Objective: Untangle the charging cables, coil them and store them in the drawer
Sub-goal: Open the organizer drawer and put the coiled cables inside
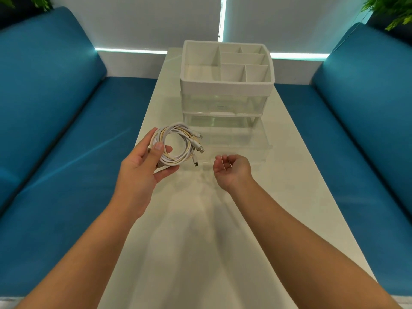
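Observation:
My left hand (142,166) holds a round coil of white and cream charging cables (176,144) above the table's left edge, thumb pressed on the loop, and several plugs stick out on the coil's right side. The clear lower drawer (234,139) of the organizer (225,85) is pulled out toward me. My right hand (233,170) is palm-up at the drawer's front edge with its fingers curled. Whether those fingers hook the clear front wall is not visible.
The organizer has a white divided top tray (189,82) and stands at the far end of a long white table (200,230). Blue sofas (55,130) flank the table on both sides. Green plants (388,10) hang at the upper corners.

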Demonstrator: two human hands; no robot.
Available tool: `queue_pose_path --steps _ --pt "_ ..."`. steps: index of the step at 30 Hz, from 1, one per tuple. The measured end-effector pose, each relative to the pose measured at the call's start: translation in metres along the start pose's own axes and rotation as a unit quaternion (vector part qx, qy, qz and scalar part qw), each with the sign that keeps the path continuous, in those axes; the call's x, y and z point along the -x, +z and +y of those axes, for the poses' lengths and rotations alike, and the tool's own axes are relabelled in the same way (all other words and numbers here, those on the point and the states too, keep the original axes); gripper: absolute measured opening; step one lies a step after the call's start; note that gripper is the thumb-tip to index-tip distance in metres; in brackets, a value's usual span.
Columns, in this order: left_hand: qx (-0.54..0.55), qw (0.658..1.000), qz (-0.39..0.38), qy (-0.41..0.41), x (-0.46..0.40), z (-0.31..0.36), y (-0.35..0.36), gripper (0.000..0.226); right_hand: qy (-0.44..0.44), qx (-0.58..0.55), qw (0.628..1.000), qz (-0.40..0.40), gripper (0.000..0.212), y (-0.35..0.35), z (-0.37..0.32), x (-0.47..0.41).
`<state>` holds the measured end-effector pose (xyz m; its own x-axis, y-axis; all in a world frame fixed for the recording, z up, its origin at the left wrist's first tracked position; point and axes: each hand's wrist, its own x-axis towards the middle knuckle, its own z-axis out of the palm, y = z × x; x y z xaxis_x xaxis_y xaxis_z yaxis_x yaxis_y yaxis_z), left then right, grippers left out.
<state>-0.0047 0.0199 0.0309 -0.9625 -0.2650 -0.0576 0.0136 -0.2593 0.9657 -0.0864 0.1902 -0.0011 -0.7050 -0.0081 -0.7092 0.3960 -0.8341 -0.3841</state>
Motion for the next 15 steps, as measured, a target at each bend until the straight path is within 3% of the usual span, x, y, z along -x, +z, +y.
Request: queue_pose_path --steps 15 --pt "0.007 1.0 -0.005 0.007 0.011 0.01 0.006 0.042 0.017 0.063 0.998 -0.016 0.012 -0.02 0.0 0.026"
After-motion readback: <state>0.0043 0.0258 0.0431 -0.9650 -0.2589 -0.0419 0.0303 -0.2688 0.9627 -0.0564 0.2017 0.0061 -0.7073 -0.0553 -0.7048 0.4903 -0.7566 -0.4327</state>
